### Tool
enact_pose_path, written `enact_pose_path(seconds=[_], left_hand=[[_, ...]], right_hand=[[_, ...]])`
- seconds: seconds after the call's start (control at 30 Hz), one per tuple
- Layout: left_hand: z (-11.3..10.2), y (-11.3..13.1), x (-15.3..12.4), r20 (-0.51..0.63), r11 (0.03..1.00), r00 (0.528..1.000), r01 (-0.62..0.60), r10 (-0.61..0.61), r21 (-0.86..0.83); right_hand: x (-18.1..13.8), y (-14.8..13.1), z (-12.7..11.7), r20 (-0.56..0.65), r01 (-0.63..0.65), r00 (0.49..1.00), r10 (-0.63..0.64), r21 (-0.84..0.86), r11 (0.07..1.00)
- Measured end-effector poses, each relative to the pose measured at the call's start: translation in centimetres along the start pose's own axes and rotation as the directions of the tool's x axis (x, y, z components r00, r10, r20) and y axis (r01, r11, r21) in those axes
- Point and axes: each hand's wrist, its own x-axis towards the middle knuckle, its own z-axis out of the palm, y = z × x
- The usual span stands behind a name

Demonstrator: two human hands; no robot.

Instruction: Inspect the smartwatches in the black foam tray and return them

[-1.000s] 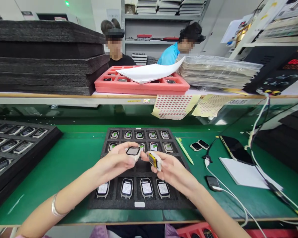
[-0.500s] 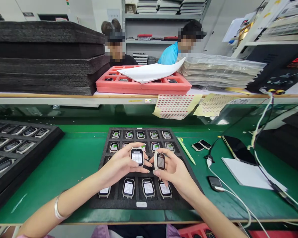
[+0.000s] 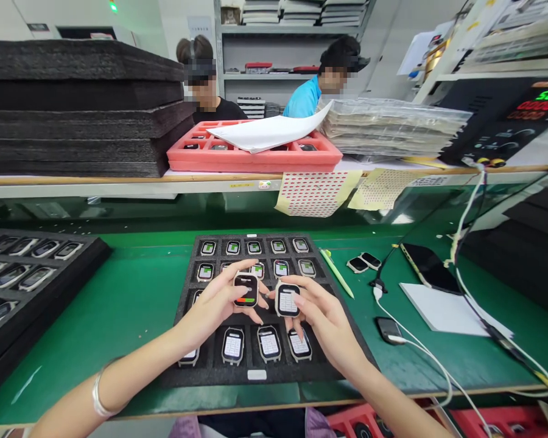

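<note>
My left hand [image 3: 228, 293] holds a smartwatch body without a strap [image 3: 246, 282]; its screen is dark with a red, orange and green strip, and my thumb lies on the glass. In my right hand [image 3: 313, 310] is a second strapless smartwatch [image 3: 285, 308], its screen lit with a white grid, my thumb at its right edge. Both are held side by side above a black foam tray [image 3: 317, 359]. Rows of similar watches sit in the tray's slots, such as a watch with a white screen [image 3: 232, 345] in the front row. My hands hide part of the middle rows.
Another watch tray [image 3: 89, 258] lies at left. To the right are a green pen [image 3: 337, 274], two small watches [image 3: 358, 264], a cabled watch [image 3: 389, 330], a phone [image 3: 429, 267] and white paper [image 3: 452, 313]. A shelf above carries a red foam tray [image 3: 251, 160]. Two people are beyond.
The left watch's screen has gone from a white grid to dark with a coloured strip, my thumb now on it. My right hand has turned its watch to face me, thumb over the screen's edge.
</note>
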Motion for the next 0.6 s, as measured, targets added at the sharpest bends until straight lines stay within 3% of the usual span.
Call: enact_pose_path(seconds=[0.2,0.43,0.6], left_hand=[[0.0,-0.1,-0.2,0.055,0.999,0.998,0.037,-0.038,0.012],[-0.1,-0.4,-0.4,0.077,0.999,0.997,-0.004,0.001,0.032],[0.0,-0.4,-0.6,0.078,0.998,0.997,-0.002,-0.002,0.055]], right_hand=[[0.0,-0.3,0.4,-0.106,0.012,0.994,-0.016,-0.036,0.999],[-0.8,-1.7,0.3,0.004,0.078,0.997,-0.078,0.014,0.997],[-1.5,-3.0,0.8,-0.035,0.127,0.991,-0.130,-0.075,0.989]])
